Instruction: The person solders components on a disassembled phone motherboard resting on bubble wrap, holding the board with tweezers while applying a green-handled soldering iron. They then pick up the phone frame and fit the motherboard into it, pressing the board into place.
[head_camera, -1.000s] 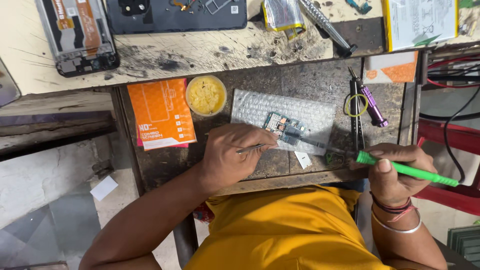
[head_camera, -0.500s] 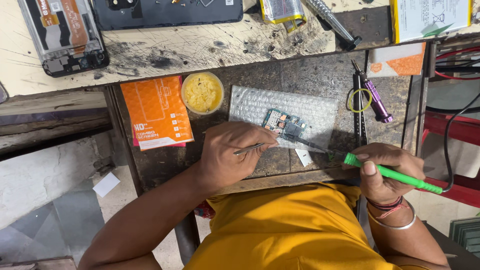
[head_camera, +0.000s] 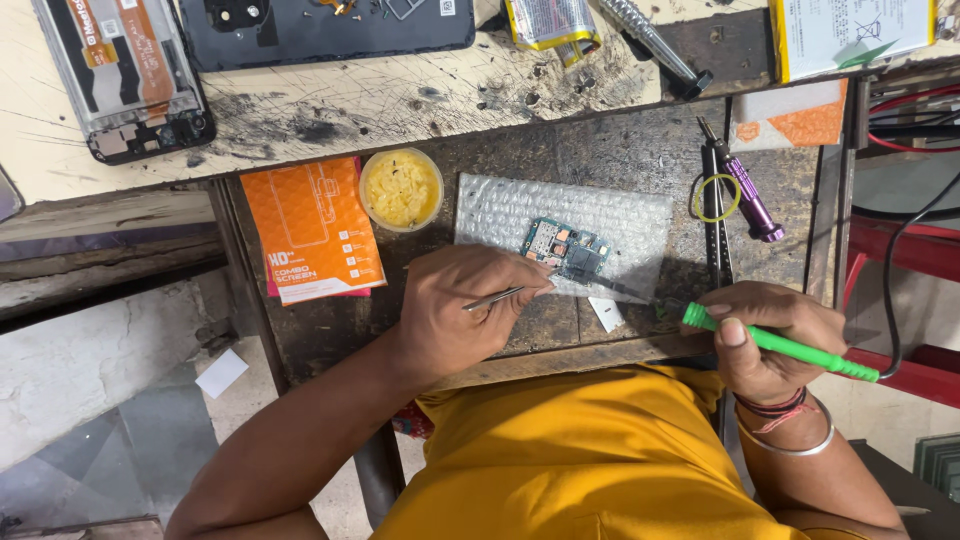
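1. The left hand (head_camera: 455, 310) is closed on a pair of thin metal tweezers (head_camera: 498, 297). Their tips reach the near left edge of the small circuit board (head_camera: 565, 250).
2. The right hand (head_camera: 770, 335) is closed around the green handle of a soldering iron (head_camera: 775, 343). Its dark tip points left toward the board's lower right corner (whether tip and board touch cannot be told).
3. The circuit board lies flat on a sheet of bubble wrap (head_camera: 500, 215), in the middle of the dark lower desk (head_camera: 620, 150).
4. Change since the earlier pictures: the right hand has drawn in toward the body, and the iron's handle sits lower against the front edge of the desk. The left hand and the tweezers have kept their place at the board.
5. Meaning: the board appears held steady by the tweezers while the iron is repositioned; the work stays concentrated on the board's near edge.
6. Surroundings: a round tin of yellow flux (head_camera: 401, 188) stands just left of the bubble wrap, an orange packet (head_camera: 315, 230) beside it. A purple tool (head_camera: 750, 200) and a yellow rubber band (head_camera: 717, 197) lie to the right. An opened phone (head_camera: 330, 30) rests on the upper desk.
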